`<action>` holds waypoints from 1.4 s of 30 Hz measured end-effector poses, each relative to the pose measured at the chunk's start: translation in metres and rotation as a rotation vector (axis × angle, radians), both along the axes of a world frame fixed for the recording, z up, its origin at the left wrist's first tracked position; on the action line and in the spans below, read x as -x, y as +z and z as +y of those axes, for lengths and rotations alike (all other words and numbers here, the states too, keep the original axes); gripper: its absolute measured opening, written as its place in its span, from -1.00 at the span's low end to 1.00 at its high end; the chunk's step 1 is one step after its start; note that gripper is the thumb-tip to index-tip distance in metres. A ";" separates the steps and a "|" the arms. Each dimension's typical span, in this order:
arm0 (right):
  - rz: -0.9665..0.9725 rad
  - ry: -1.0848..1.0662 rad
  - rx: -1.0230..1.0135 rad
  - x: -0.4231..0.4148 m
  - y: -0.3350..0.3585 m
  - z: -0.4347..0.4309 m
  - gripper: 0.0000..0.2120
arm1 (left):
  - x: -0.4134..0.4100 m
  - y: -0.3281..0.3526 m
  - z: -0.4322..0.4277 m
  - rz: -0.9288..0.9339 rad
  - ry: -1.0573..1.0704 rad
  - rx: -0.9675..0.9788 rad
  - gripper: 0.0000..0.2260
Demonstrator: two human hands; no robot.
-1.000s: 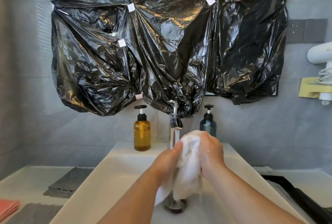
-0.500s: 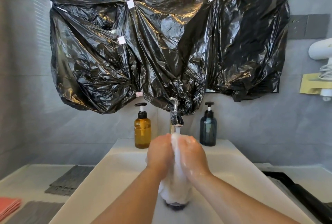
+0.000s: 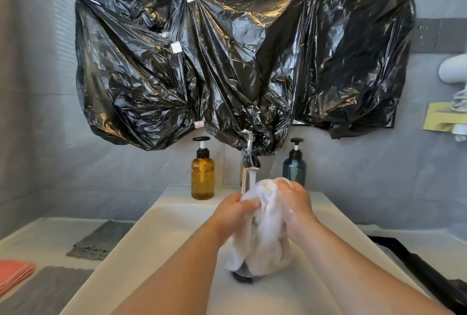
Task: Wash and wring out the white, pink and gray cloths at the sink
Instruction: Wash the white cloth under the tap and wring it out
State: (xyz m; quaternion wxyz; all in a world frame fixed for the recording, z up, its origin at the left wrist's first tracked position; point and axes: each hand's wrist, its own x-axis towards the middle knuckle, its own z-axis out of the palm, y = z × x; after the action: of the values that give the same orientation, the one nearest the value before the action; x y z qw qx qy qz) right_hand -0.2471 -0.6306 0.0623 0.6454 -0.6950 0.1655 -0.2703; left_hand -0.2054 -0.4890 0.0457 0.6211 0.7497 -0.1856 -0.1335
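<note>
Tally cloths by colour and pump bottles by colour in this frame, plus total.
White cloth: 1
Gray cloths: 2
Pink cloth: 1 folded pile, cut off by the frame edge, layers not countable
Amber bottle: 1
Blue bottle: 1
Total: 6

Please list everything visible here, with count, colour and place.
white cloth: 1, white, over sink
pink cloth: 1, pink, counter, far left
gray cloths: 2, gray, counter, left of sink
sink: 1, white, centre
tap: 1, chrome, behind sink
amber bottle: 1, amber, left of tap
blue bottle: 1, dark blue, right of tap
plastic sheet: 1, black, wall
left hand, right hand: 2, bare, gripping white cloth
</note>
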 end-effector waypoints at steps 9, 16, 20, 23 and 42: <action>0.167 0.218 -0.110 -0.007 -0.009 0.010 -0.71 | -0.004 -0.006 -0.001 -0.117 0.230 -0.042 -0.84; 0.057 0.045 0.061 0.012 -0.022 0.034 -0.78 | 0.006 -0.015 -0.024 -0.093 0.278 0.052 -0.81; 0.094 -0.041 0.047 0.014 -0.020 0.047 -0.76 | 0.005 -0.007 -0.025 -0.506 0.348 -0.368 -0.80; 0.269 -0.017 0.052 0.001 -0.010 0.043 -0.79 | 0.003 -0.011 -0.023 -0.273 0.344 -0.300 -0.73; 0.924 -0.100 0.516 0.037 0.008 -0.031 -0.55 | -0.002 0.000 0.047 -0.562 -0.207 -1.005 -0.36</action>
State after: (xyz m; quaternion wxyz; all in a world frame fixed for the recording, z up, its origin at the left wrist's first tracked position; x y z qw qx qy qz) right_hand -0.2844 -0.6618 0.0703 0.2994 -0.8692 0.3936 0.0017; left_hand -0.2035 -0.4418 0.0456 0.1000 0.9369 -0.3292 -0.0613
